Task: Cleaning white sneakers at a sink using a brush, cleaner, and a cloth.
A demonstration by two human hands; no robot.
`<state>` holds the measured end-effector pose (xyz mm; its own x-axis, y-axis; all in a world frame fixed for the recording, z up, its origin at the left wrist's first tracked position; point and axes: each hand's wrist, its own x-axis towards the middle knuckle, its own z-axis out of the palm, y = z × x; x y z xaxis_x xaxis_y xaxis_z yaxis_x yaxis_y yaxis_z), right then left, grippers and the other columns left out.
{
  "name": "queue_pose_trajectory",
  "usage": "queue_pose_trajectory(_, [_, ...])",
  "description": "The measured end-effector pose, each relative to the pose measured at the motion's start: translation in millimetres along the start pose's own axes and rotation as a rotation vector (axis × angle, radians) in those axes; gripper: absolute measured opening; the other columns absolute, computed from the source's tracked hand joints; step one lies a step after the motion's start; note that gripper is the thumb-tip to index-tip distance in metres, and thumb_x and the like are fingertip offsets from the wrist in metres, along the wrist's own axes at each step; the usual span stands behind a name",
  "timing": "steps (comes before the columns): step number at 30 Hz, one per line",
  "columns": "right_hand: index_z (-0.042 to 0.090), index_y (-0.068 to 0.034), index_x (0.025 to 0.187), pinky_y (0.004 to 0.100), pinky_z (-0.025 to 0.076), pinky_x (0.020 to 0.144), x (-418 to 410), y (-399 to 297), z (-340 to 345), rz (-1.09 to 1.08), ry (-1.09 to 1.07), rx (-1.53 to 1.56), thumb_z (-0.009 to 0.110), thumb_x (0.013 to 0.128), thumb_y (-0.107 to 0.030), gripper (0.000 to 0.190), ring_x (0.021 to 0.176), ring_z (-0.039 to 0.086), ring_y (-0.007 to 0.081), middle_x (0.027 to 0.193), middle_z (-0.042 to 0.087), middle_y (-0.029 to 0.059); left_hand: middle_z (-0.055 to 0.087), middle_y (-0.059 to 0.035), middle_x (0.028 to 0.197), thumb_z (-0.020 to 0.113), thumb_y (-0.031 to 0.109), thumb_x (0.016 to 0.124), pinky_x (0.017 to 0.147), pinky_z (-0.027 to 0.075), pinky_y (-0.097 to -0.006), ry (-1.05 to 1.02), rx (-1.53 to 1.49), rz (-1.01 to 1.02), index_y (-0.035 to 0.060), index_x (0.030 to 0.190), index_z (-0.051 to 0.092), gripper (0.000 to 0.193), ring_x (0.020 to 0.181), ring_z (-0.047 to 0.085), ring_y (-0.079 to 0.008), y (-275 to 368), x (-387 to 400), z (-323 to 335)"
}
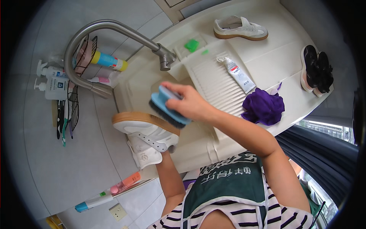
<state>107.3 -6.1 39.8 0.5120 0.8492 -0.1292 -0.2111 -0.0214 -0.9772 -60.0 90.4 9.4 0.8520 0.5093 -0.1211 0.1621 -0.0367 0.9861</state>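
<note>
My right hand (pixel 190 103) grips the light-blue handle of a scrubbing brush (pixel 168 105) with dark bristles. The brush is slightly blurred and sits just above and beside the tan sole of a white sneaker (pixel 151 131). That sneaker is on its side over the sink basin (pixel 197 140), sole facing away from me, with its tongue hanging toward me. My left forearm (pixel 168 171) runs up into the sneaker's opening; my left hand is inside, holding it up, and its fingers are hidden. A matching white shoe (pixel 240 30) stands at the back of the counter.
A metal faucet (pixel 114 25) arches over the basin. On the ribbed washboard (pixel 211 77) lies an uncapped white tube (pixel 240 75). Right of it are a crumpled purple cloth (pixel 263 106) and black shoes (pixel 316 70). A wire rack (pixel 73 106) holds brushes beside pump bottles (pixel 57 87).
</note>
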Motion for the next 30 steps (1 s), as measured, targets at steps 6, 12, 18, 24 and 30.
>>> queue_pose_trajectory(6, [0.040,-0.013,0.126,0.0419,0.045,0.079,17.5,36.1,-10.0,-0.026,0.320,-0.601,0.058,0.072,-0.023,0.058,0.089,0.056,0.0387,0.102,0.053,0.0216,0.035,-0.0105,0.132,0.030,0.027,0.095,0.101,0.031,-0.0302,-0.036,0.007,0.012,0.0049,0.133,0.025,0.045,0.120,0.037,-0.0213,-3.9,-23.4,25.7])
queue_pose_trajectory(12, [0.040,-0.012,0.126,0.0415,0.045,0.079,-1.2,69.0,-99.2,0.067,0.314,-1.028,0.065,0.072,-0.026,0.061,0.094,0.053,0.0366,0.105,0.050,0.0210,0.035,-0.0105,0.133,0.030,0.027,0.095,0.101,0.031,-0.0300,-0.058,-0.011,0.038,0.0048,0.133,0.025,0.045,0.121,0.037,-0.0213,-12.8,-24.6,26.9])
queue_pose_trajectory(18, [0.051,-0.015,0.116,0.0408,0.039,0.086,-93.5,33.2,-123.0,-0.074,0.357,-1.401,0.072,0.067,-0.027,0.055,0.107,0.044,0.0350,0.115,0.048,0.0170,0.034,-0.0105,0.133,0.029,0.027,0.095,0.101,0.031,-0.0298,-0.024,-0.028,0.070,0.0048,0.133,0.024,0.045,0.121,0.036,-0.0213,-17.8,-27.4,17.2])
queue_pose_trajectory(24, [0.061,-0.015,0.099,0.0358,0.045,0.077,-165.5,78.0,-169.6,-0.226,0.224,-1.448,0.069,0.057,-0.007,0.044,0.098,0.051,0.0321,0.106,0.051,0.0139,0.033,-0.0104,0.134,0.029,0.027,0.095,0.102,0.030,-0.0297,-0.054,-0.052,0.126,0.0048,0.134,0.024,0.045,0.122,0.036,-0.0213,-18.1,-5.8,18.4])
queue_pose_trajectory(30, [0.063,-0.006,0.092,0.0335,0.044,0.084,-135.2,-11.1,-98.2,-0.558,0.125,-0.407,0.056,0.057,0.002,0.036,0.094,0.056,0.0287,0.100,0.054,0.0152,0.033,-0.0104,0.134,0.029,0.027,0.095,0.102,0.030,-0.0295,-0.089,-0.045,0.174,0.0048,0.134,0.024,0.046,0.122,0.036,-0.0214,-28.6,5.0,34.6])
